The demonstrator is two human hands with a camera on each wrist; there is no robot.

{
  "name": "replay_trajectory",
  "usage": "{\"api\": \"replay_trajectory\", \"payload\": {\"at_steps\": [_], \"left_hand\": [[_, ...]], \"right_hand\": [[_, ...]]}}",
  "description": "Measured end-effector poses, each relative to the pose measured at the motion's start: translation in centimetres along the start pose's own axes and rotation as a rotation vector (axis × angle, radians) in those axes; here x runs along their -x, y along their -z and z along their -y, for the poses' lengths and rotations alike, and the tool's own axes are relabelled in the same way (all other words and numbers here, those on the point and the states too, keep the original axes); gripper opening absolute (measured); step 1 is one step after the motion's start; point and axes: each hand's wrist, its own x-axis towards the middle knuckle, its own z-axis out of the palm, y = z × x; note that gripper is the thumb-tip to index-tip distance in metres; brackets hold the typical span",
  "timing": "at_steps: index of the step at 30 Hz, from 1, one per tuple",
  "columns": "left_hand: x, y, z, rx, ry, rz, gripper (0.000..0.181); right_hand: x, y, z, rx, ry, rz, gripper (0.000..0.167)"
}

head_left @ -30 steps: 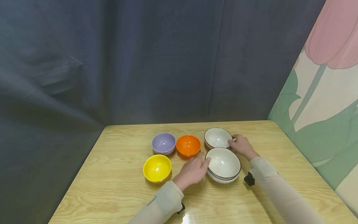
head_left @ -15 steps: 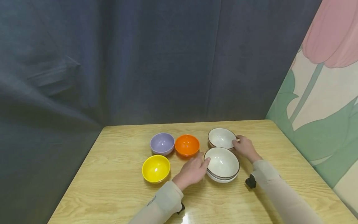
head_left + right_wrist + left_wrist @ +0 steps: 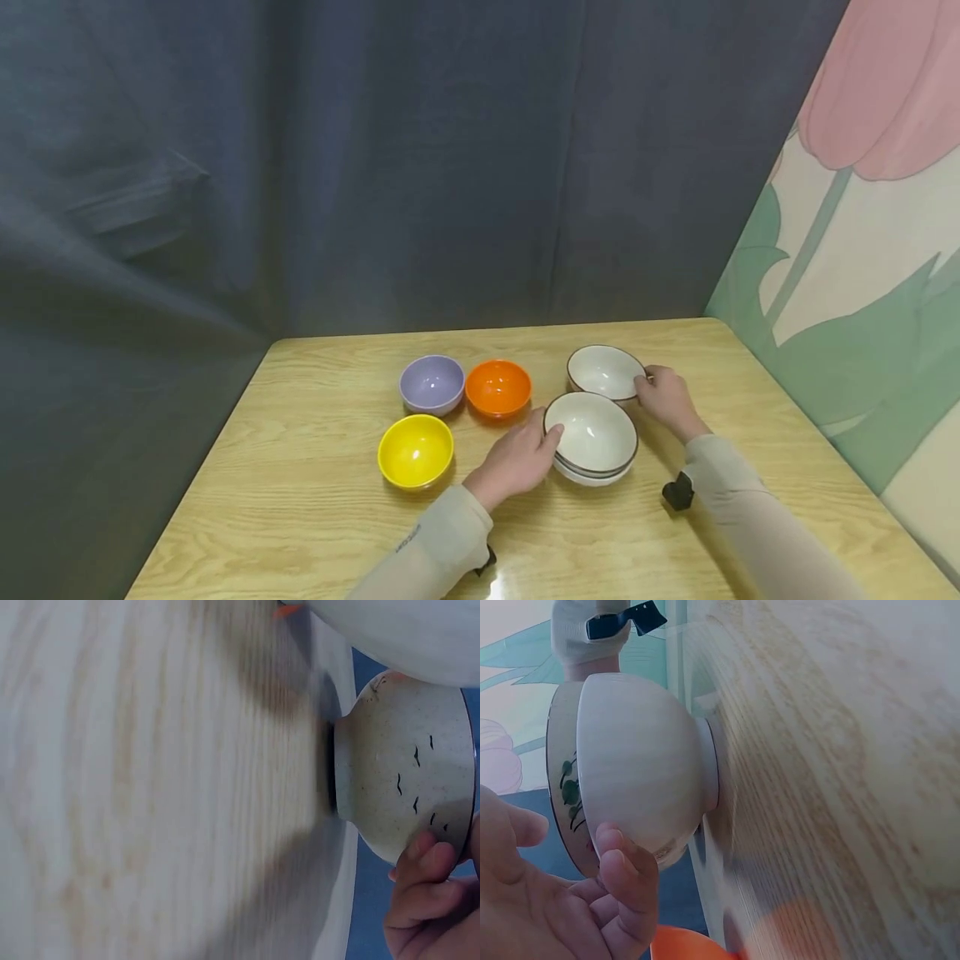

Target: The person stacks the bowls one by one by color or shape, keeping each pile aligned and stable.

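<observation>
- Since each hand pinches a rim, neither is free; the left hand (image 3: 517,458) has its thumb over the lip and bent fingers against the outer wall of a bowl stack (image 3: 592,433), at the stack's 9 o'clock; the right hand (image 3: 667,400) grips a speckled bowl (image 3: 603,371) at about its 4 o'clock.
- The stack sits upright on the table (image 3: 300,517), its foot seemingly on the wood; the speckled bowl is upright near the stack's 12 o'clock; whether its foot touches the wood, I cannot tell.
- Both look like glazed ceramic, so likely stiff, slick, weightier when nested and apt to chip if rims knock; the lip suits thumb inside, fingers outside; for the stack, holds at 3 and 9 o'clock should be steadier than one side alone.
- In the stack, a leaf-painted bowl (image 3: 565,750) with a dark rim nests in a plain white bowl (image 3: 637,757), round-bellied with a narrow foot; the speckled bowl carries small black strokes.
- Smaller glossy bowls stand apart from the stack; orange bowl (image 3: 498,387) at its 10 o'clock, yellow bowl (image 3: 416,450) at 9, purple bowl (image 3: 432,383) between.
- The table shows pale, streaked grain; a dark, creased curtain (image 3: 420,167) hangs at 12 o'clock.
</observation>
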Motion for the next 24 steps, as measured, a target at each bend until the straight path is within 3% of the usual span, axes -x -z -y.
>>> {"api": "replay_trajectory", "payload": {"at_steps": [10,24], "left_hand": [[-0.1,0.2,0.1,0.021,0.02,0.014,0.06],[-0.2,0.3,0.3,0.052,0.021,-0.006,0.057]], "right_hand": [[0.6,1.9,-0.6,-0.036,-0.041,-0.028,0.045],[2.2,4.2,1.3,-0.051,-0.017,-0.056,0.046]]}}
